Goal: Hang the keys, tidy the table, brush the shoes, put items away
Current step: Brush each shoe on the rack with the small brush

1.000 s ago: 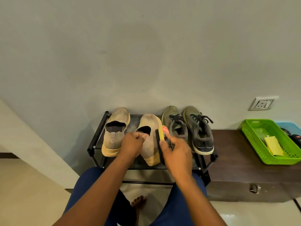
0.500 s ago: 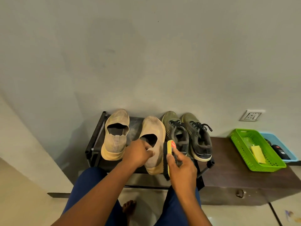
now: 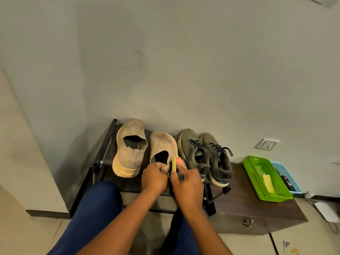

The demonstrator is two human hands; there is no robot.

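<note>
Your left hand [image 3: 154,178] gripped the shoe [image 3: 162,147] heel, steadying it while your right hand [image 3: 187,188] gripped the brush [image 3: 176,163] against it.

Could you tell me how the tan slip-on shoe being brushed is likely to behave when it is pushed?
The tan shoe looks like soft knit, so it probably flexes. The left hand grips its heel, suggesting it would otherwise slide under the brush.

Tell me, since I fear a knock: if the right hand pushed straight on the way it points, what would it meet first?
The right hand points up and slightly left, gripping the brush against the tan shoe. Going straight on, it would likely press into that shoe's heel and side first; the green sneaker lies just to the right, though depth is unclear.
</note>
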